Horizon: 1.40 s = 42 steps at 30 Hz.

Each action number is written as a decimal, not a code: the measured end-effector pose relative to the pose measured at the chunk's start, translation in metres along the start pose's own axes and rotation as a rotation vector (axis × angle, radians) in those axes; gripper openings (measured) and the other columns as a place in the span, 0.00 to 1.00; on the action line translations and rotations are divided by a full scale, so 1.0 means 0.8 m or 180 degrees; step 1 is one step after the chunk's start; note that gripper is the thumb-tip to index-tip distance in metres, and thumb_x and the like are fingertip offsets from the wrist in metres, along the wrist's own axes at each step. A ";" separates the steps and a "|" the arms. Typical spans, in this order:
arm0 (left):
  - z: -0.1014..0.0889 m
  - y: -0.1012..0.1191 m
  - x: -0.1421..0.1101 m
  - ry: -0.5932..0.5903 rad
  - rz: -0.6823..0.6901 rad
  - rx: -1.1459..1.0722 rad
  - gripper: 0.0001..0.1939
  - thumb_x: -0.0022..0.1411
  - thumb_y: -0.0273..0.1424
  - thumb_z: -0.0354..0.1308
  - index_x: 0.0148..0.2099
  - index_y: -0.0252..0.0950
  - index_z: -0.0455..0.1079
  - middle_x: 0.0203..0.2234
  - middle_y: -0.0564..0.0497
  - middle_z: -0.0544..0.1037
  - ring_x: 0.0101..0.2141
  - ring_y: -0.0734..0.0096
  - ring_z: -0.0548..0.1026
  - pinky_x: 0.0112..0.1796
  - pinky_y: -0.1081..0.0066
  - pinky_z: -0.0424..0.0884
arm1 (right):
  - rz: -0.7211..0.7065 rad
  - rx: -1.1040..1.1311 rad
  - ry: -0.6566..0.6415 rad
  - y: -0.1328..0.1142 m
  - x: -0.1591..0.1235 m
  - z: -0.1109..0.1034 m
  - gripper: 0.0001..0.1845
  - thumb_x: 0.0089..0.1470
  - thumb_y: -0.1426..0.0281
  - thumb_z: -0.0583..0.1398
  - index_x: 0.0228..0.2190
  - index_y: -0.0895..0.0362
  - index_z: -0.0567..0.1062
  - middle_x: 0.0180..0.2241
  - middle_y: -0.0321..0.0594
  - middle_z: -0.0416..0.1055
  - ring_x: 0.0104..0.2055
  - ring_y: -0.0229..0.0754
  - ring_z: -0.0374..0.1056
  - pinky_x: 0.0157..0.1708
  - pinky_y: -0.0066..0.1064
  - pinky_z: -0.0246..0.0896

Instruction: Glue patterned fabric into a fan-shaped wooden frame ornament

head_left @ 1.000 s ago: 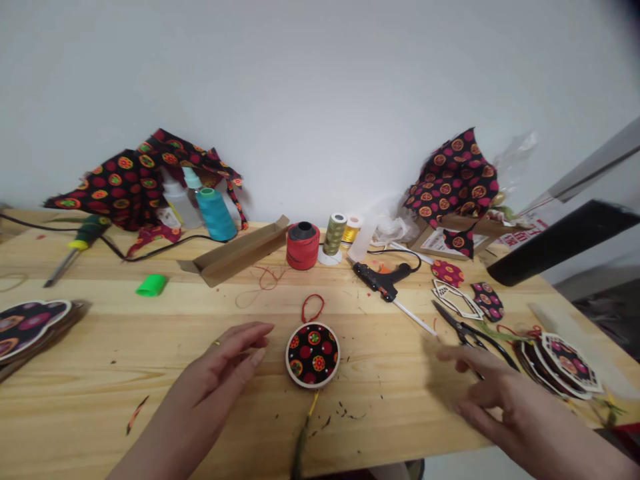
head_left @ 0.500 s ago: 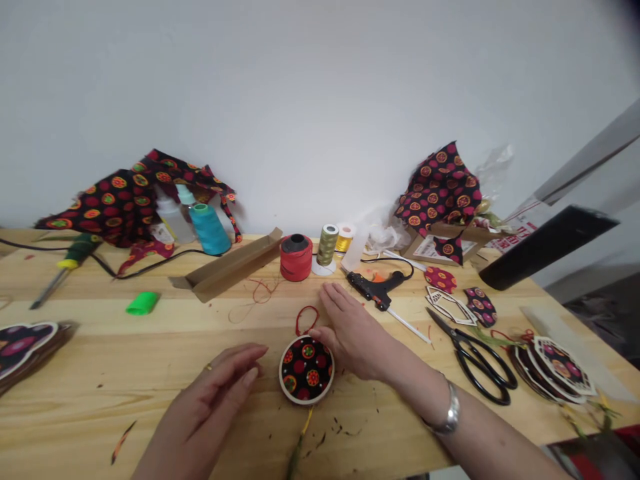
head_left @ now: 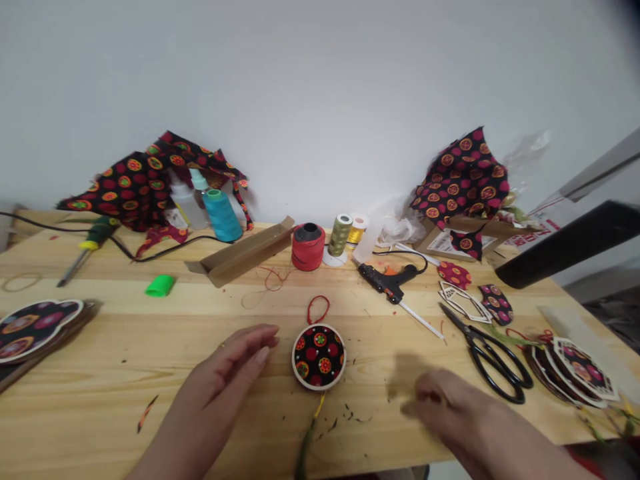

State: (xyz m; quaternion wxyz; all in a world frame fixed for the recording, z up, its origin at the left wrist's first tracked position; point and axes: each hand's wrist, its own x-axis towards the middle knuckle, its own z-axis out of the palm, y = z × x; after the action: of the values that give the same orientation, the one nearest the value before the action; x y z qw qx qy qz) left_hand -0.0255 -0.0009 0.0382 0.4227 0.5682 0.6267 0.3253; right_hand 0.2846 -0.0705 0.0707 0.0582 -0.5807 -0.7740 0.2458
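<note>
Two bare hands flanked a round, fabric-faced ornament [head_left: 319, 357] on a pale wooden worktop [head_left: 110, 383].

The left hand [head_left: 220, 380] stood just beside the ornament's left edge, forearm slanting in from below, fingers together and gently bent, with the thumb beneath them; a narrow gap parted thumb from fingertips, and nothing showed between them. The right hand [head_left: 460, 407] was well apart on the opposite side, near the black-handled scissors [head_left: 469, 331], its wrist angled in from the lower right and its fingers curled toward the palm; blur made it impossible to tell whether they held anything. The ornament lay flat between the hands, touched by neither, its red loop [head_left: 309, 310] toward the red thread spool [head_left: 307, 252] and its green tassel [head_left: 304, 447] toward the near edge.
</note>
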 end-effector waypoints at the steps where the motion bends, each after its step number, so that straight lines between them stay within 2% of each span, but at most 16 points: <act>1: 0.001 0.001 0.000 -0.0039 -0.0050 -0.0037 0.22 0.55 0.49 0.54 0.46 0.43 0.76 0.46 0.50 0.80 0.50 0.55 0.74 0.50 0.60 0.71 | -0.0015 -0.0044 0.0003 -0.004 0.013 -0.003 0.13 0.59 0.70 0.52 0.31 0.51 0.75 0.31 0.40 0.75 0.32 0.42 0.71 0.29 0.29 0.62; 4: 0.001 0.002 -0.003 -0.0182 -0.0141 -0.0136 0.20 0.57 0.47 0.54 0.46 0.44 0.76 0.46 0.51 0.80 0.49 0.56 0.75 0.51 0.57 0.69 | 0.0060 -0.0193 0.0336 -0.011 0.050 0.003 0.18 0.61 0.65 0.51 0.20 0.54 0.67 0.19 0.37 0.68 0.22 0.39 0.64 0.23 0.29 0.54; 7: 0.001 -0.001 -0.006 -0.0206 -0.0061 -0.0079 0.20 0.57 0.46 0.54 0.46 0.44 0.76 0.47 0.50 0.80 0.50 0.55 0.74 0.51 0.56 0.69 | 0.0171 -0.0019 0.0584 -0.014 0.074 0.020 0.24 0.62 0.62 0.49 0.16 0.54 0.61 0.15 0.34 0.60 0.18 0.38 0.57 0.21 0.30 0.49; 9: 0.003 -0.004 -0.008 -0.0145 0.0166 0.0133 0.20 0.57 0.45 0.55 0.47 0.44 0.75 0.49 0.49 0.78 0.52 0.53 0.72 0.53 0.54 0.68 | 0.0037 0.0259 0.0782 -0.015 0.084 0.029 0.23 0.61 0.63 0.51 0.16 0.54 0.62 0.20 0.38 0.65 0.24 0.40 0.62 0.25 0.32 0.55; 11: 0.007 -0.006 -0.008 -0.0072 0.0464 0.0399 0.20 0.56 0.43 0.56 0.50 0.43 0.73 0.50 0.47 0.76 0.54 0.53 0.70 0.54 0.52 0.65 | -0.0275 0.0643 0.0975 -0.018 0.091 0.033 0.12 0.57 0.68 0.55 0.23 0.55 0.69 0.35 0.44 0.72 0.39 0.46 0.67 0.39 0.38 0.62; 12: 0.009 -0.007 -0.007 -0.0053 0.0593 0.0508 0.21 0.56 0.41 0.56 0.52 0.42 0.72 0.51 0.46 0.75 0.54 0.53 0.69 0.55 0.51 0.64 | -0.0373 0.0890 0.1066 -0.019 0.093 0.034 0.05 0.55 0.70 0.57 0.29 0.54 0.72 0.42 0.46 0.71 0.47 0.48 0.65 0.46 0.41 0.60; 13: 0.012 -0.007 -0.007 -0.0057 0.0701 0.0589 0.22 0.56 0.40 0.57 0.53 0.42 0.71 0.52 0.45 0.74 0.55 0.54 0.69 0.55 0.51 0.63 | -0.0369 0.1197 0.1118 -0.021 0.095 0.034 0.05 0.53 0.71 0.59 0.35 0.54 0.73 0.47 0.46 0.70 0.52 0.49 0.62 0.52 0.45 0.56; 14: 0.014 -0.007 -0.006 -0.0091 0.0782 0.0630 0.24 0.56 0.40 0.57 0.55 0.41 0.69 0.52 0.45 0.74 0.55 0.54 0.68 0.55 0.51 0.63 | -0.0276 0.1602 0.1083 -0.023 0.096 0.034 0.12 0.52 0.70 0.60 0.41 0.53 0.72 0.49 0.46 0.69 0.55 0.50 0.61 0.54 0.47 0.53; 16: 0.018 -0.006 -0.005 -0.0208 0.0863 0.0614 0.26 0.57 0.39 0.57 0.58 0.40 0.65 0.53 0.44 0.72 0.55 0.56 0.67 0.56 0.52 0.62 | 0.0031 0.2731 0.0839 -0.026 0.098 0.034 0.19 0.53 0.64 0.62 0.47 0.52 0.71 0.51 0.47 0.70 0.56 0.51 0.62 0.54 0.49 0.54; 19: 0.022 -0.006 -0.006 -0.0341 0.0864 0.0497 0.26 0.60 0.39 0.55 0.60 0.42 0.60 0.54 0.45 0.71 0.56 0.60 0.67 0.57 0.53 0.61 | 0.0131 0.4515 0.0330 -0.030 0.097 0.036 0.24 0.58 0.53 0.55 0.49 0.54 0.72 0.53 0.51 0.70 0.57 0.52 0.64 0.52 0.49 0.57; 21: 0.023 -0.007 -0.007 -0.0386 0.0817 0.0468 0.25 0.61 0.39 0.54 0.60 0.43 0.59 0.55 0.45 0.70 0.56 0.60 0.66 0.57 0.52 0.61 | 0.0029 0.5123 0.0106 -0.031 0.096 0.038 0.27 0.60 0.49 0.50 0.46 0.55 0.74 0.52 0.51 0.71 0.57 0.52 0.64 0.53 0.49 0.58; 27: 0.026 -0.008 -0.007 -0.0392 0.0742 0.0363 0.23 0.62 0.40 0.54 0.59 0.44 0.61 0.55 0.45 0.69 0.57 0.59 0.65 0.57 0.51 0.61 | 0.0110 0.5426 -0.0052 -0.030 0.097 0.038 0.33 0.61 0.47 0.44 0.46 0.58 0.74 0.51 0.53 0.72 0.56 0.51 0.65 0.54 0.47 0.57; 32: 0.025 -0.010 -0.007 -0.0339 0.0740 0.0383 0.23 0.61 0.41 0.54 0.58 0.44 0.62 0.55 0.45 0.70 0.56 0.57 0.66 0.56 0.48 0.61 | 0.0357 0.5427 0.0026 -0.031 0.098 0.040 0.29 0.55 0.47 0.54 0.45 0.58 0.74 0.48 0.54 0.73 0.52 0.51 0.68 0.49 0.44 0.60; 36: 0.024 -0.012 -0.008 -0.0328 0.0737 0.0388 0.23 0.61 0.41 0.53 0.58 0.44 0.62 0.55 0.45 0.71 0.56 0.57 0.66 0.56 0.49 0.61 | 0.0455 0.5854 0.0139 -0.033 0.098 0.044 0.16 0.48 0.61 0.67 0.36 0.59 0.77 0.35 0.45 0.76 0.39 0.42 0.70 0.37 0.31 0.61; 39: 0.024 -0.012 -0.007 -0.0323 0.0726 0.0390 0.23 0.61 0.41 0.53 0.57 0.43 0.63 0.54 0.45 0.72 0.56 0.59 0.67 0.56 0.51 0.63 | 0.0472 0.6059 0.0206 -0.036 0.097 0.043 0.14 0.44 0.66 0.70 0.22 0.60 0.72 0.21 0.34 0.65 0.26 0.33 0.60 0.26 0.25 0.52; 42: 0.025 -0.013 -0.007 -0.0295 0.0730 0.0414 0.22 0.61 0.40 0.54 0.57 0.44 0.64 0.54 0.47 0.72 0.56 0.60 0.68 0.56 0.54 0.63 | 0.0361 0.6099 0.0183 -0.038 0.097 0.040 0.19 0.45 0.65 0.69 0.18 0.59 0.66 0.18 0.30 0.56 0.23 0.32 0.53 0.24 0.26 0.46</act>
State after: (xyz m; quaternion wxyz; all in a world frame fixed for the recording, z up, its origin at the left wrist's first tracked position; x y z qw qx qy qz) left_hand -0.0122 -0.0095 0.0215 0.3734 0.6767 0.5572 0.3035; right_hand 0.2213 -0.0146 0.0413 0.5151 -0.3288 -0.2133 0.7622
